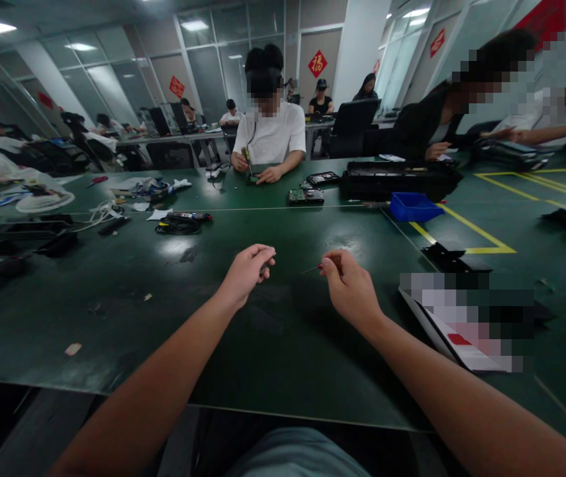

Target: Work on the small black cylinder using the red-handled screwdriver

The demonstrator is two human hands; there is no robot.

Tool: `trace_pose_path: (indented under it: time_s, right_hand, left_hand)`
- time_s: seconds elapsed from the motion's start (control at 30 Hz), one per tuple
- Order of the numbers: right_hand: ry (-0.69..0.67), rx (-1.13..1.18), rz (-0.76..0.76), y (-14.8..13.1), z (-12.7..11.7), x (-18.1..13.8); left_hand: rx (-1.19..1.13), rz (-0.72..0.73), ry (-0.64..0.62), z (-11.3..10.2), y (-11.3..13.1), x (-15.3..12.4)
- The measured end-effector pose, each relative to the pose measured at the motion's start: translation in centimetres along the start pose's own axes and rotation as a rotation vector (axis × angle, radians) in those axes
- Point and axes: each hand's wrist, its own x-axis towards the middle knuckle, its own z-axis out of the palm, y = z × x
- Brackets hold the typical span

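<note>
Above the middle of the green table (pixel 263 344), my left hand (pixel 247 273) is closed, its fingers curled round a small dark object (pixel 263 268). Most of that object is hidden by the fingers, so its kind cannot be made out. My right hand (pixel 355 288) grips a small screwdriver (pixel 311 269) with a thin metal shaft and some red at the handle. The shaft points left, toward my left hand, and a gap separates its tip from those fingers.
Across the table a person (pixel 270 136) in white works on a small board. To the right lie a blue bin (pixel 414 207), a long black casing (pixel 396 179) and a white-and-red package (pixel 459 339). Black cables (pixel 181 225) and a circuit board (pixel 306 197) lie farther back.
</note>
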Motion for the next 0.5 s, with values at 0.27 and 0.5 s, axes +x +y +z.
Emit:
trace_pose_path:
  time_s: [0.27, 0.5]
  right_hand:
    - [0.006, 0.013, 0.000, 0.0, 0.0, 0.0]
    - [0.012, 0.003, -0.004, 0.0, 0.0, 0.0]
  left_hand:
    - [-0.457, -0.072, 0.261, -6.7, 2.3, -1.0]
    - [-0.279, -0.023, 0.717, -17.6, 3.4, -2.9]
